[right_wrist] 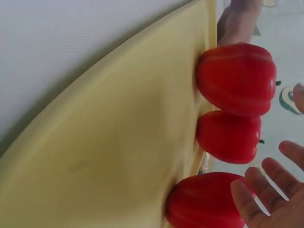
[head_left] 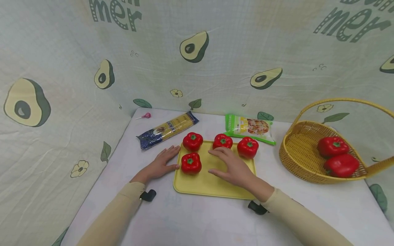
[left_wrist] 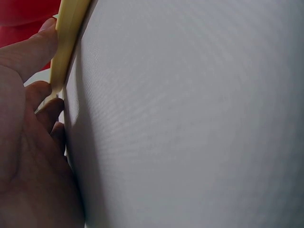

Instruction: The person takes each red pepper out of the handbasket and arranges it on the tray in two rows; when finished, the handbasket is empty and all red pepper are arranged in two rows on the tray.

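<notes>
A yellow tray [head_left: 212,189] lies on the table with red bell peppers on it. One bell pepper [head_left: 191,163] is at the tray's left side, a second pepper [head_left: 193,141] at its back-left corner. Along the back edge are a third pepper [head_left: 221,138] and one more pepper [head_left: 247,147] to its right. My left hand [head_left: 159,166] rests at the tray's left edge, fingers extended, thumb [left_wrist: 40,45] at the rim. Over the tray's middle, my right hand [head_left: 233,167] hovers with fingers spread, holding nothing; the right wrist view shows pepper [right_wrist: 204,202] close behind its fingers.
On the right stands a yellow wicker basket [head_left: 297,167] with a tall handle and two red peppers [head_left: 341,165] inside. Behind the tray lie a blue and gold pasta packet [head_left: 167,130] and a green food bag [head_left: 250,128]. A pink lollipop [head_left: 147,115] lies at the back left.
</notes>
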Demonstrator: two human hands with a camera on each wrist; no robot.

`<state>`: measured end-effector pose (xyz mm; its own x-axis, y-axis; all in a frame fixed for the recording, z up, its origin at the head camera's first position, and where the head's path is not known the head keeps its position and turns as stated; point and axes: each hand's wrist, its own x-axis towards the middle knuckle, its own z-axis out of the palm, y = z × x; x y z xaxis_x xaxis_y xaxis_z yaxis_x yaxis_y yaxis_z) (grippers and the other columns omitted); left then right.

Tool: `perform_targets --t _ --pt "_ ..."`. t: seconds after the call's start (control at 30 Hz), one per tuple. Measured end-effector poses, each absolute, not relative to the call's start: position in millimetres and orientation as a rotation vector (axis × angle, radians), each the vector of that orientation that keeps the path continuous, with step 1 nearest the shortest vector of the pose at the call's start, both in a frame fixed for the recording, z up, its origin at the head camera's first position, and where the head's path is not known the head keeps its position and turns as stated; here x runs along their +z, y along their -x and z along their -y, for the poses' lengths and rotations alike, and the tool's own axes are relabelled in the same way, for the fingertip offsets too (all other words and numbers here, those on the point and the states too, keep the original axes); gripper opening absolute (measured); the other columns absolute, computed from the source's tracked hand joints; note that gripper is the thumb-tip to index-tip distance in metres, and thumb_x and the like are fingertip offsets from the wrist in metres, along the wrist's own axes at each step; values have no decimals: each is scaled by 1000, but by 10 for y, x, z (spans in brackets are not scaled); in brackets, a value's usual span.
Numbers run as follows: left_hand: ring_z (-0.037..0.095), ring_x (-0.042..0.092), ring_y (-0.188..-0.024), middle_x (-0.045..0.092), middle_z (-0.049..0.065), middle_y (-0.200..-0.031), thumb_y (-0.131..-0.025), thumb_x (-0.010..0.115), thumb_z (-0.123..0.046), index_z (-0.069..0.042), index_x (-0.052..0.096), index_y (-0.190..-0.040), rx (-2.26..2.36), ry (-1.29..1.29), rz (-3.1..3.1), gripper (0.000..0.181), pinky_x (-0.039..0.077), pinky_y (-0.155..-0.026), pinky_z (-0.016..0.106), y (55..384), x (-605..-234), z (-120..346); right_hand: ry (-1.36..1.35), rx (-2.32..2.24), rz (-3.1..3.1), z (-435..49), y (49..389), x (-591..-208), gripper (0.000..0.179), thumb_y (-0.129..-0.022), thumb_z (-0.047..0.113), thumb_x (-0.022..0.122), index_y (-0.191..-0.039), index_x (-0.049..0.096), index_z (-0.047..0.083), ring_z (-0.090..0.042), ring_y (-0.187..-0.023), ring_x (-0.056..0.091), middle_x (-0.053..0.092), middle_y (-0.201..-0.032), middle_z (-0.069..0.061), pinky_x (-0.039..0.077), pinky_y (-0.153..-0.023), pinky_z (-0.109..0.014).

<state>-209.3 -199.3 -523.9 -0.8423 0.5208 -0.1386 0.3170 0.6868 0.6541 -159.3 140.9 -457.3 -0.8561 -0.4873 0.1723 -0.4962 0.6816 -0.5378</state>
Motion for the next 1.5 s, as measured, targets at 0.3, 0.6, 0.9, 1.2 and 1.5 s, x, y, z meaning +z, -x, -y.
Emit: perform_targets --t 0.3,0.6,0.9,1.2,1.5 --pt "21 4 -157 20 -3 -169 -97 65 -49 -23 23 -164 915 -661 -2583 83 1 -127 47 2087 -5239 1994 -807 962 2869 -1510 1556 -4589 65 -89 47 77 -146 56 25 -23 -132 50 53 -144 -1 53 -101 -49" --pt "20 4 -157 19 -4 -169 -97 64 -49 -25 22 -164 911 -659 -2585 83 0 -127 46 2085 -5224 1984 -776 954 2853 -1615 1536 -4572 64 -89 45 78 -145 57 24 -21 -131 51 54 -144 1 53 -102 -50" --pt "20 5 -157 20 -3 -169 -97 64 -50 -24 23 -164 903 -653 -2594 83 1 -127 46 2094 -5235 1975 -736 951 2832 -1744 1507 -4497 62 -89 39 80 -144 58 19 -22 -126 54 56 -139 -2 55 -99 -48" --pt "20 5 -157 21 -3 -169 -97 64 -49 -24 23 -164 897 -654 -2603 82 1 -127 46 2092 -5237 1972 -686 929 2825 -1862 1475 -4403 62 -89 37 80 -143 58 17 -27 -123 56 56 -140 -7 54 -98 -53" --pt "20 5 -157 21 -3 -169 -97 65 -48 -24 24 -164 915 -655 -2599 82 1 -127 46 2083 -5234 1975 -674 946 2805 -1984 1482 -4336 61 -90 35 79 -143 57 14 -28 -125 54 55 -140 -6 50 -103 -56"
